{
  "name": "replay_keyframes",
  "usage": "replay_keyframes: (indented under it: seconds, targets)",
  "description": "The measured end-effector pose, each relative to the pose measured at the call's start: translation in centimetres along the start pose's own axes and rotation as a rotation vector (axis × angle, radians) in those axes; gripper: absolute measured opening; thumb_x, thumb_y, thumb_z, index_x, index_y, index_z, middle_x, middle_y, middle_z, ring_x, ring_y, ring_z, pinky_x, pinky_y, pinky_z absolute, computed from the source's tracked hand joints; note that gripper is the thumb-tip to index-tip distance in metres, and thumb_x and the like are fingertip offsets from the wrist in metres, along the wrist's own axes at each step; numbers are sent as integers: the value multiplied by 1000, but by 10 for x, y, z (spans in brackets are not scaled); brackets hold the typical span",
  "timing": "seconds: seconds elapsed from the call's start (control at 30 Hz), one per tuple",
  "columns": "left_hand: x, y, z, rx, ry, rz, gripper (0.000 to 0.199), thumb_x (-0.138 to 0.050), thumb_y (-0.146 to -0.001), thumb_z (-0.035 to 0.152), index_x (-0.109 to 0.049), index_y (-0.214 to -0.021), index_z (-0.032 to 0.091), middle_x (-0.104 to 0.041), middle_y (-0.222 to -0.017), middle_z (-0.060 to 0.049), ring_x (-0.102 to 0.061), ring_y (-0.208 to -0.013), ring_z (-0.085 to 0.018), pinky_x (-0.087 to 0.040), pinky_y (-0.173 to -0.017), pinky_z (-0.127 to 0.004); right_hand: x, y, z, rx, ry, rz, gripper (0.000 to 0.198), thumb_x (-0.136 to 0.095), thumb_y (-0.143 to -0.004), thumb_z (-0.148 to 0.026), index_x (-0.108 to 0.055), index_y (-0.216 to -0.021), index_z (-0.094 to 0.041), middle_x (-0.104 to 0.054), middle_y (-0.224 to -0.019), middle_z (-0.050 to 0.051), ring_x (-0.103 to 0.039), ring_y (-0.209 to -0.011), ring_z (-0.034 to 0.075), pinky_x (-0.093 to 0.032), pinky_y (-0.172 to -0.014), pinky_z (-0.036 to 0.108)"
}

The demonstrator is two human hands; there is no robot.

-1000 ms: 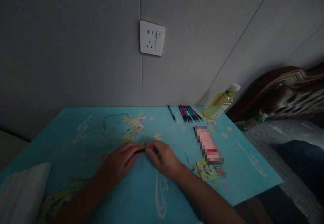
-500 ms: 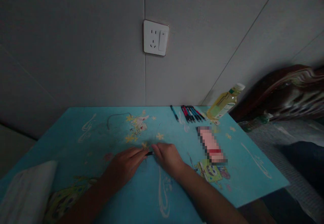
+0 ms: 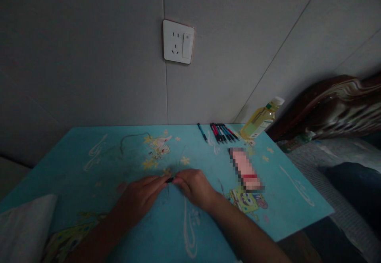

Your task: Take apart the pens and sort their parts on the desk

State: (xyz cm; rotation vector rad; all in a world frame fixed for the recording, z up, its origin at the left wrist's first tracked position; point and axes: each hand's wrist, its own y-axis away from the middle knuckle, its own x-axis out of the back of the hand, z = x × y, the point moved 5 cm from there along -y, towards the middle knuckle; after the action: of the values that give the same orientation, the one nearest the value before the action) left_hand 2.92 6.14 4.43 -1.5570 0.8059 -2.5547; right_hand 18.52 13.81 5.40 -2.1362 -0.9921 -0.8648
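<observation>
Between my two hands is a slim pen [image 3: 170, 180], of which only a short black stretch shows; the rest is hidden by fingers. My left hand [image 3: 143, 195] is closed round its left part, fingers pointing right. From the other side, my right hand [image 3: 195, 185] pinches the right end with thumb and bent fingers. Both hands are low over the blue patterned table [image 3: 143, 235]. Farther back lie a row of several pens [image 3: 222, 133] in red, blue and black, and a single blue pen [image 3: 202, 132] apart from them to the left.
A bottle of yellow liquid [image 3: 258, 123] stands at the back right corner. A blurred pink rectangular item [image 3: 245, 169] lies right of my hands. White folded material [image 3: 26, 227] is at the near left. Behind the table, the wall carries a socket [image 3: 178, 42].
My right fingers have closed in on the pen's right end, covering the silvery tip that showed earlier. The whole view has shifted slightly; the pens on the table stay put.
</observation>
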Motion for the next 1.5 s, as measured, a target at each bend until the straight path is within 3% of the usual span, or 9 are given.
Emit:
replay_keyframes:
  seconds: [0.2,0.4,0.57,0.73,0.87,1.07,1.27,1.4,1.5]
  targets:
    - [-3,1,-2,70,-32,-34,28,-46,-97,31,-63,-120,25,-73,-102,-1,-71,-85,-17,-57,-75,-27,13,-3,-7,117,-37,23,26,-51,-98,-34,-64,-114,-20,-70,-104,6,-62,-98,19,-45,-91,30]
    - [-6,0,3,22,-83,-14,27,-46,-98,31,-65,-115,22,-72,-95,-2,-70,-82,-15,-56,-73,-26,-1,-2,6,-132,-179,1,36,-43,-101,-35,-68,-80,-19,-67,-71,-1,-63,-66,12,-47,-69,23]
    - [-9,-2,4,57,-94,-52,27,-44,-99,30,-64,-114,21,-71,-94,-3,-69,-81,-16,-55,-73,-28,3,-5,2,-63,-314,91,15,-58,-94,-29,-71,-99,-21,-70,-91,2,-64,-86,15,-48,-81,25]
    - [-9,1,1,96,-82,-69,28,-43,-99,29,-61,-120,22,-70,-94,-3,-68,-82,-16,-54,-72,-27,5,-6,2,-91,-347,113,21,-61,-92,-34,-70,-107,-22,-69,-92,3,-63,-83,15,-48,-77,26]
    - [-8,-1,3,109,-101,-65,28,-44,-99,29,-62,-119,24,-70,-92,-3,-68,-79,-16,-54,-70,-27,-1,-4,7,-137,-350,51,28,-48,-99,-32,-73,-96,-20,-69,-80,1,-63,-74,14,-48,-73,25]
    - [-2,-7,4,183,-57,-61,27,-43,-99,28,-64,-115,21,-72,-98,-4,-69,-86,-17,-55,-76,-29,5,-5,9,-80,-351,191,17,-58,-94,-27,-74,-98,-22,-67,-94,5,-62,-89,16,-49,-82,29]
    - [2,-6,4,183,-54,6,26,-45,-98,29,-64,-115,23,-72,-101,-4,-69,-89,-17,-55,-79,-30,4,-5,13,-153,-320,190,23,-53,-96,-33,-69,-107,-20,-69,-95,5,-62,-87,17,-48,-80,29]
    - [-3,-5,6,148,-35,-37,27,-45,-98,27,-64,-117,23,-71,-100,-5,-68,-89,-18,-55,-82,-32,-3,-5,15,-211,-309,87,38,-44,-100,-34,-68,-77,-17,-64,-67,0,-60,-64,14,-46,-66,25]
    - [-5,-5,8,150,-26,-53,29,-44,-99,26,-62,-120,22,-72,-99,-5,-68,-88,-18,-55,-82,-32,-3,-5,11,-178,-302,92,27,-49,-98,-30,-70,-84,-19,-68,-75,0,-63,-72,15,-47,-70,25]
